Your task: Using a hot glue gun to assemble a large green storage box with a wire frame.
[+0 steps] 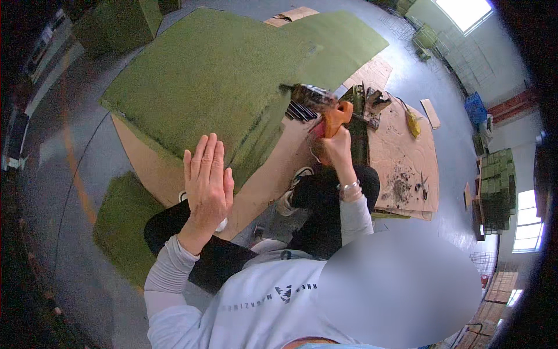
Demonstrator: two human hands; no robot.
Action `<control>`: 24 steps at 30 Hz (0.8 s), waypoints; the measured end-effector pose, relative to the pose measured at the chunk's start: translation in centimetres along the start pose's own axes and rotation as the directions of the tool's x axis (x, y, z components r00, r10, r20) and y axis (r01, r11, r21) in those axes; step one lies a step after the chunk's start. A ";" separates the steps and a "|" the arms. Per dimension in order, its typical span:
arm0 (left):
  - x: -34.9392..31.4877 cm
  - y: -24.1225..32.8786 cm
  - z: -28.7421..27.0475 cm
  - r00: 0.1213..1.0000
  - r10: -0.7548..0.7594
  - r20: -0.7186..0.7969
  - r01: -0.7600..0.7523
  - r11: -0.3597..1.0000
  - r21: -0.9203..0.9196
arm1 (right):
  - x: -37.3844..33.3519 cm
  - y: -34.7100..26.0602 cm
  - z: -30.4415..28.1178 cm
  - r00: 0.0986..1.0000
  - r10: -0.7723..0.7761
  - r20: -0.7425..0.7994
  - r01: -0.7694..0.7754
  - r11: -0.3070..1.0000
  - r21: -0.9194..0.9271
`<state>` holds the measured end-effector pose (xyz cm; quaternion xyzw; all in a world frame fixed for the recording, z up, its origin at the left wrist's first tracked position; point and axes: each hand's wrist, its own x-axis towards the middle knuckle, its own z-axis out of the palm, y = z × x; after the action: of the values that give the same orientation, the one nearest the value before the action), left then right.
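My right hand is wrapped round the orange grip of a hot glue gun. Its barrel is dark and stained, and the narrow nozzle points left over a large green turf-like mat. My left hand has its fingers stretched out, near the mat's lower edge; whether it touches the mat I cannot tell. Several black sticks lie side by side just under the barrel. Beneath the mat, brown cardboard shows along its near edge.
Right of my knee, a stained cardboard sheet carries scissors and a yellow item. A smaller green piece lies on the floor at left. Green blocks are stacked at far right; a green box stands upper left.
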<state>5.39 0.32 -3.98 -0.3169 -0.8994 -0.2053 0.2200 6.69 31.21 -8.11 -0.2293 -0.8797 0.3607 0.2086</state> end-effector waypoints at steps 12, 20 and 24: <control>0.0 -0.5 0.2 0.999 0.047 -0.027 -0.047 0.999 -0.002 | 1.0 2.5 1.0 0.999 -0.042 -0.015 0.043 0.999 0.011; -0.3 -0.6 0.5 0.999 0.029 -0.042 -0.028 1.000 0.011 | -6.9 -3.4 0.4 0.976 0.115 0.185 -0.141 0.981 0.133; -0.2 -0.4 0.5 0.998 0.037 -0.048 -0.036 0.999 0.019 | -6.2 -3.0 0.4 0.983 -0.147 0.107 0.124 0.972 0.197</control>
<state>5.16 0.18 -4.58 -0.3264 -0.8897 -0.2006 0.2484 10.69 25.63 -7.41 -0.1254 -0.8659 0.4411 0.1999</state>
